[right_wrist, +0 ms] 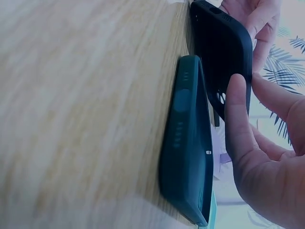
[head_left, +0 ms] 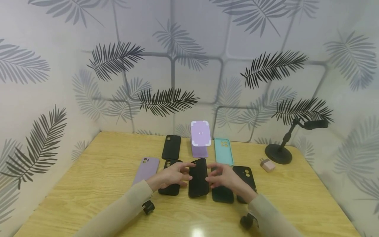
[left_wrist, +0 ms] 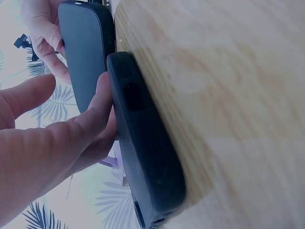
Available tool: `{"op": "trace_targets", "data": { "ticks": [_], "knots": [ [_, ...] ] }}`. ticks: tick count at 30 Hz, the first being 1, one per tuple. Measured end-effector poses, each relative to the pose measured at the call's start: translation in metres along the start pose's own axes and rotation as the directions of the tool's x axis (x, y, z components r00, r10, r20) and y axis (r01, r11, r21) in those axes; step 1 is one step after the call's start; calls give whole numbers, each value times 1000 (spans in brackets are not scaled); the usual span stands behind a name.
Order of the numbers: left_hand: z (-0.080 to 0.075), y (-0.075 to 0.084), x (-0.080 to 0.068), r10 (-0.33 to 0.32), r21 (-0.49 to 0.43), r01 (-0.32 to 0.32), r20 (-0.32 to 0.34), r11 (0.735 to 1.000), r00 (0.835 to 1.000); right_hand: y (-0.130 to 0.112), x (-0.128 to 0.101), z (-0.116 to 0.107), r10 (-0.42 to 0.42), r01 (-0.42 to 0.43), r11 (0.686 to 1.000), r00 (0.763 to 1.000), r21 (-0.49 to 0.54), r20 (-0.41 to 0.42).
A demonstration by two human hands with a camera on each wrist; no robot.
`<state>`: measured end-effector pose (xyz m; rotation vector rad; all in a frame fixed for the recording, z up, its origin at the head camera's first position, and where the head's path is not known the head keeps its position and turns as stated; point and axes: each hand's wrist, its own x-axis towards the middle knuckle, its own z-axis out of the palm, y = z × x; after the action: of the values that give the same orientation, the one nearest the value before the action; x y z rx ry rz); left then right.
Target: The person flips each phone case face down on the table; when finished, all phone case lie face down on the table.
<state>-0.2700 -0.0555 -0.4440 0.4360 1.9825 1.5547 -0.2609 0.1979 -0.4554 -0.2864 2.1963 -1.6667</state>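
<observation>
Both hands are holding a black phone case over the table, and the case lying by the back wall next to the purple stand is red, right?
Not quite: that case beside the purple stand is teal, as the head view shows. Both the left hand and right hand do hold the black phone case.

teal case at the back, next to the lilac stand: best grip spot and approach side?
Probably the long edges near the middle of the teal case, pinched from above. It lies flat on the table with its open side up, so the raised rim gives the fingers something to catch. Come from its right: that side is bare wood, while the lilac stand crowds its left edge.
</observation>
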Motion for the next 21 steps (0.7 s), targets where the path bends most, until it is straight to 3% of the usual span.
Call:
{"op": "trace_targets", "data": {
  "ticks": [12, 21],
  "knots": [
    [1, 0, 4, -19, 5, 19, -27, 1000, 999, -1, 1, 2, 40, -43, 997, 998, -62, -44],
    [2, 1, 3, -25, 49, 28, -63, 998, 998, -2, 2, 7, 6, -21, 977, 998, -211, -69]
  ]
}}
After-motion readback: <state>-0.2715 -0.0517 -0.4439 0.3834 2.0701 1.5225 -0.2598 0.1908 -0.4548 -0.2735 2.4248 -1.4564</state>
